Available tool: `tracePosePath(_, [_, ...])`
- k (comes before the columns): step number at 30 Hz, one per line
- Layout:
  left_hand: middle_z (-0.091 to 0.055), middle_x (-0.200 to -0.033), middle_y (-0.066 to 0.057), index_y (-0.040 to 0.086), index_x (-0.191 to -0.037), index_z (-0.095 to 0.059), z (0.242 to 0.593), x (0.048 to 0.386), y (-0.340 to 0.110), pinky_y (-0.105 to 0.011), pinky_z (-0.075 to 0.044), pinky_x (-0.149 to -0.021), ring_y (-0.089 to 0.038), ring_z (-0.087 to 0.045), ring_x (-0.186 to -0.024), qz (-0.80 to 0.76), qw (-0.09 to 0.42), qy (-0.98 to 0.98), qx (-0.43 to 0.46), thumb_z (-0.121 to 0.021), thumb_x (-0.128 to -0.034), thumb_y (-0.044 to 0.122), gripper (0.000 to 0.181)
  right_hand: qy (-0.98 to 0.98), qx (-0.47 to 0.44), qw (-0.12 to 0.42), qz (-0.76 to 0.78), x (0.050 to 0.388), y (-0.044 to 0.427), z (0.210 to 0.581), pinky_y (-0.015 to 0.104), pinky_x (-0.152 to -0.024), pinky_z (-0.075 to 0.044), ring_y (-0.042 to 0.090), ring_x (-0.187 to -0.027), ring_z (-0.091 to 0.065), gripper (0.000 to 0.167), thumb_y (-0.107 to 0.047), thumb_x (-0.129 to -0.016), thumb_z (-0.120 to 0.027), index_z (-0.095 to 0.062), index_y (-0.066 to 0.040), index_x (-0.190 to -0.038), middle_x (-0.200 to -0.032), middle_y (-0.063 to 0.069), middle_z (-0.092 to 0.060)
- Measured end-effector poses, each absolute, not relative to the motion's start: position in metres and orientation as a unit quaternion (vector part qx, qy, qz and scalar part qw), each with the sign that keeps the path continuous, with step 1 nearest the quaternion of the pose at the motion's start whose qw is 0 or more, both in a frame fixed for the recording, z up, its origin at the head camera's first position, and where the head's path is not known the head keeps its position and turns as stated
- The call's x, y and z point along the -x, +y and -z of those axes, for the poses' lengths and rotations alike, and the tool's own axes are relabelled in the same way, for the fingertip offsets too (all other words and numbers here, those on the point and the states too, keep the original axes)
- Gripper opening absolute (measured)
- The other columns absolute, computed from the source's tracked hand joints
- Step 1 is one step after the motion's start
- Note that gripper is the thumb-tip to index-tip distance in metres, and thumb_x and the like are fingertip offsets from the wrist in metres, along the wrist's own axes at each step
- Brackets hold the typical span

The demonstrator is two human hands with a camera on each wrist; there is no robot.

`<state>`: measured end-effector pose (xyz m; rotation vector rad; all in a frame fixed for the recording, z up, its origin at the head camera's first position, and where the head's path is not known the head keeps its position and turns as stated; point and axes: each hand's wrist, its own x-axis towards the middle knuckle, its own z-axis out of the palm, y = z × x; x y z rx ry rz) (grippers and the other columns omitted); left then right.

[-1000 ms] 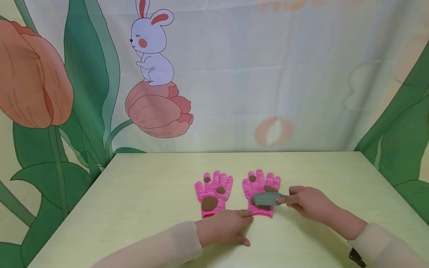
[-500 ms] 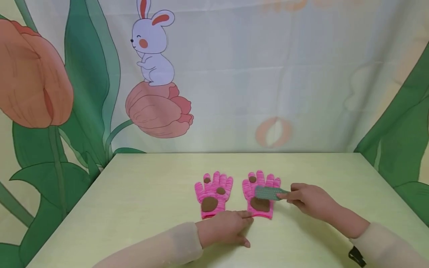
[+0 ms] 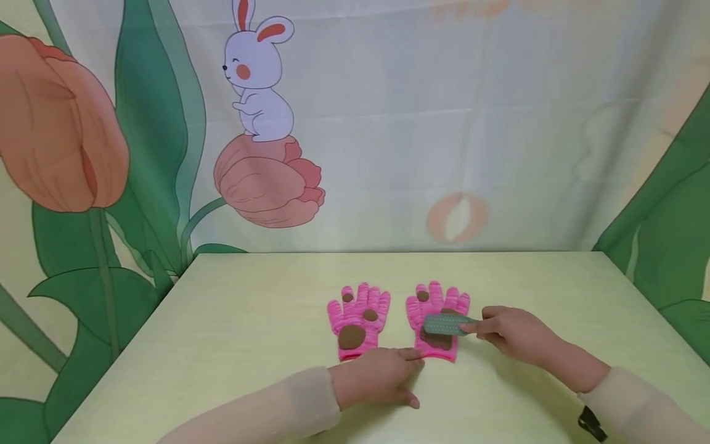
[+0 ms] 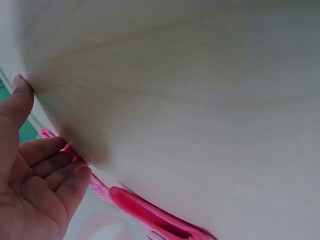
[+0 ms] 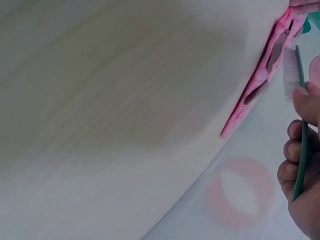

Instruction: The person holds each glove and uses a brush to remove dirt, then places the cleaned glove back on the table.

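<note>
Two pink gloves with brown patches lie flat side by side, fingers pointing away: the left glove (image 3: 359, 319) and the right glove (image 3: 413, 308). My right hand (image 3: 518, 333) grips the handle of a green brush (image 3: 445, 324), whose head is over the palm of the right glove. In the right wrist view the white bristles (image 5: 291, 75) face the glove (image 5: 260, 75), and the fingers curl round the handle. My left hand (image 3: 378, 375) rests with extended fingers at the cuff of the right glove; the left wrist view shows this hand (image 4: 42, 185) with its thumb spread.
The pale yellow table (image 3: 266, 308) spreads around the gloves. Behind it hangs a printed cloth (image 3: 377, 123) with a rabbit and tulips. Something small and black (image 3: 592, 424) shows beneath the right sleeve.
The brush moved up the right glove from its lower palm, then slightly back down. My left hand stays at the cuff. The whole head view has shifted slightly.
</note>
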<state>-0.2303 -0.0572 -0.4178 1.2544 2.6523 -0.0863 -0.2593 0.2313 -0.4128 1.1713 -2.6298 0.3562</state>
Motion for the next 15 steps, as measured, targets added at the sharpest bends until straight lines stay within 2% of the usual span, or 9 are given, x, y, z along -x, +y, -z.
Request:
tracePosePath(6, [-0.048,-0.160,0.001,0.014,-0.151,-0.052,0.418,0.232,-0.053,-0.024,-0.048,-0.113,-0.013,-0.051,-0.145,0.036,0.101,0.903,-0.415,-0.066,-0.0926,0.056,0.073,-0.896,-0.416,0.076,-0.133,0.261,0.227,0.414,0.013,-0.056,-0.026,-0.005,-0.064,-0.023,0.035,-0.001,-0.087,-0.076,-0.078,-0.016,-0.119,-0.070,-0.010,-0.045])
tracePosePath(11, [-0.046,-0.161,0.001,0.014,-0.151,-0.050,0.418,0.231,-0.053,-0.026,-0.046,-0.116,-0.015,-0.050,-0.146,0.029,0.106,0.903,-0.416,-0.065,-0.0934,0.057,0.073,-0.916,-0.375,0.089,-0.114,0.260,0.243,0.410,0.014,-0.056,-0.024,-0.003,-0.063,-0.021,0.034,-0.001,-0.085,-0.078,-0.079,-0.013,-0.117,-0.067,-0.010,-0.038])
tracePosePath(15, [-0.048,-0.160,-0.001,0.013,-0.150,-0.052,0.419,0.232,-0.055,-0.027,-0.045,-0.117,-0.016,-0.051,-0.146,0.033,0.101,0.903,-0.415,-0.066,-0.0927,0.056,0.074,-0.906,-0.385,0.108,-0.136,0.259,0.237,0.406,0.014,-0.056,-0.026,-0.004,-0.063,-0.022,0.035,-0.002,-0.086,-0.077,-0.078,-0.013,-0.119,-0.067,-0.009,-0.040])
